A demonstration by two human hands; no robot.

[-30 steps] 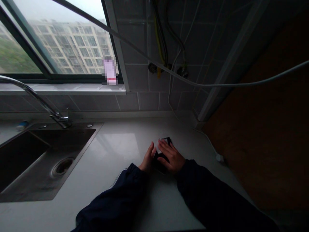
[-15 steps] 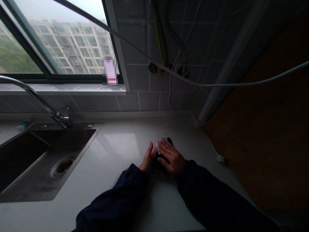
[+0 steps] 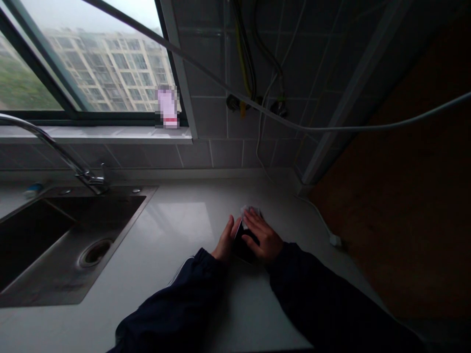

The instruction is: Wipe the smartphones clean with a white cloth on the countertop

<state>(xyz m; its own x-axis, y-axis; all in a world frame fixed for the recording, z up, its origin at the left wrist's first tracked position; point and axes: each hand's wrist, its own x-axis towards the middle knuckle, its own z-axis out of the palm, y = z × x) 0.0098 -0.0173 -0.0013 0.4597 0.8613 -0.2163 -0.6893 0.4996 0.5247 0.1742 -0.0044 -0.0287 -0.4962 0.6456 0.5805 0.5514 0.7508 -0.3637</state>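
A dark, flat phone [image 3: 242, 246] lies tilted on the white countertop between my hands. My left hand [image 3: 225, 242] grips its left edge, thumb pointing up. Across the phone's upper part, my right hand [image 3: 267, 241] presses a thin white tissue [image 3: 246, 210] under its fingers. The tissue pokes out past the fingertips at the phone's top end. Much of the phone's right side is hidden beneath my right hand.
A steel sink [image 3: 110, 230] with a curved faucet [image 3: 59, 149] is on the left. A white cable [image 3: 324, 130] crosses the view above the counter. A small white plug [image 3: 334, 240] lies near the brown panel [image 3: 412, 211] at right.
My right hand has slid the tissue slightly up toward the phone's far end, covering its top corner. My left hand stays at the phone's edge.
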